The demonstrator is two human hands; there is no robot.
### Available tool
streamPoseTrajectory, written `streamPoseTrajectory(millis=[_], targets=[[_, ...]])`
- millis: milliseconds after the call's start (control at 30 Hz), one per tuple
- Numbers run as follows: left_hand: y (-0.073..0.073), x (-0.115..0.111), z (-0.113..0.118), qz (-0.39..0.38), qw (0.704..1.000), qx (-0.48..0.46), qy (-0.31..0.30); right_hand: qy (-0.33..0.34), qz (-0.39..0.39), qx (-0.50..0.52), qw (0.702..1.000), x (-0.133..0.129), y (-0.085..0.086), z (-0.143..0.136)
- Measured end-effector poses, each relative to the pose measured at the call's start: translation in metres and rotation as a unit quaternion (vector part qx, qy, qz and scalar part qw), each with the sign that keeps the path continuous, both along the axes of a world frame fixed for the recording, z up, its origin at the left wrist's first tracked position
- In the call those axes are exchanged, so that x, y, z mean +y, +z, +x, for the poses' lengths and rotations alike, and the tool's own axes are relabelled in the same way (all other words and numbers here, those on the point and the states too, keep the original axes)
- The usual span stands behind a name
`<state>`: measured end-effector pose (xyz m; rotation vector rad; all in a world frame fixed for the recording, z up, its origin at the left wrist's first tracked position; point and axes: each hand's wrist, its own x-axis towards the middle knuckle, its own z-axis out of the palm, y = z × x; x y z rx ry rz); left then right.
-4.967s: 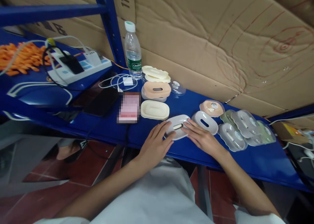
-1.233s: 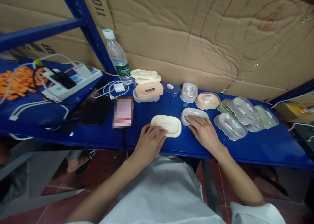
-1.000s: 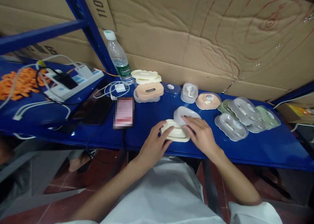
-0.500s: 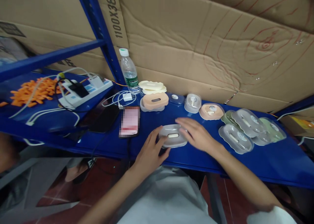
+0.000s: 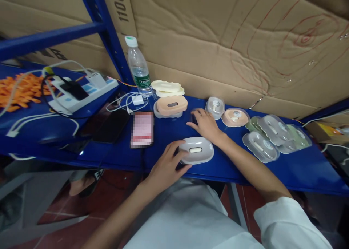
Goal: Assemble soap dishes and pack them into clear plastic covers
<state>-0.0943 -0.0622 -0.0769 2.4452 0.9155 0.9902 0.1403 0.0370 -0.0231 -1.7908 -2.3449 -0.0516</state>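
My left hand point(image 5: 169, 163) grips the left end of a pale grey oval soap dish point(image 5: 205, 151), fingers on the rim and thumb along the near side. A small white strip lies in the slot in the middle of the dish. Farther back, my right hand point(image 5: 205, 124) reaches over a clear plastic lid point(image 5: 194, 114), thumb and fingers apart around it. The hand hides most of the lid, and I cannot tell whether the fingers touch it.
Several lidded soap dishes point(image 5: 275, 129) are grouped at the right. A peach soap dish point(image 5: 178, 103) and cream pieces point(image 5: 167, 87) sit by a water bottle point(image 5: 140, 72). A phone point(image 5: 142, 129), a power strip point(image 5: 89, 91) and orange pieces point(image 5: 21, 91) are at left.
My right hand has left the grey soap dish and moved back to the clear lid. My left hand keeps its hold on the dish. The view has shifted slightly.
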Motion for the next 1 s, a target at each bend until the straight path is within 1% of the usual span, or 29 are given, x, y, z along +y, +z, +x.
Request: streamPoseTrajectory(millis=[100,167,233,300,333,367,400,467,533,600,667,767,900,1000], targets=[[-0.002,0.002,-0.005,-0.058,0.998,-0.021,-0.01,-0.003,-0.062,0.05,0.997,-0.028,-0.002,0.017],[-0.002,0.003,-0.007,-0.104,0.994,-0.026,-0.022,-0.021,-0.088,0.069,0.994,-0.041,-0.007,0.034],[0.0,0.005,-0.009,-0.139,0.989,-0.026,-0.033,-0.05,-0.079,0.093,0.991,-0.049,-0.014,0.051],[0.003,0.006,-0.009,-0.16,0.986,-0.029,-0.039,-0.057,-0.042,0.137,0.988,-0.056,-0.018,0.064],[0.004,0.007,-0.009,-0.167,0.985,-0.032,-0.04,-0.044,-0.02,0.166,0.985,-0.06,-0.019,0.068],[0.005,0.008,-0.009,-0.173,0.983,-0.037,-0.04,-0.016,-0.004,0.195,0.981,-0.064,-0.017,0.07],[0.005,0.009,-0.009,-0.179,0.982,-0.041,-0.04,0.025,0.001,0.223,0.975,-0.07,-0.015,0.07],[0.003,0.009,-0.009,-0.193,0.979,-0.051,-0.038,0.126,-0.015,0.259,0.957,-0.083,-0.007,0.063],[0.0,0.009,-0.009,-0.211,0.975,-0.068,-0.031,0.208,-0.037,0.259,0.943,-0.096,0.0,0.052],[-0.002,0.01,-0.011,-0.228,0.97,-0.08,-0.022,0.253,-0.03,0.231,0.939,-0.106,0.003,0.042],[-0.004,0.01,-0.012,-0.236,0.968,-0.086,-0.019,0.279,-0.016,0.199,0.939,-0.111,0.001,0.036],[-0.003,0.012,-0.014,-0.221,0.972,-0.076,-0.035,0.302,-0.006,0.179,0.936,-0.114,-0.003,0.032],[0.0,0.014,-0.014,-0.19,0.98,-0.051,-0.045,0.31,0.026,0.153,0.938,-0.118,-0.007,0.028],[0.0,0.014,-0.014,-0.183,0.981,-0.044,-0.046,0.296,0.037,0.1,0.949,-0.12,-0.011,0.028]])
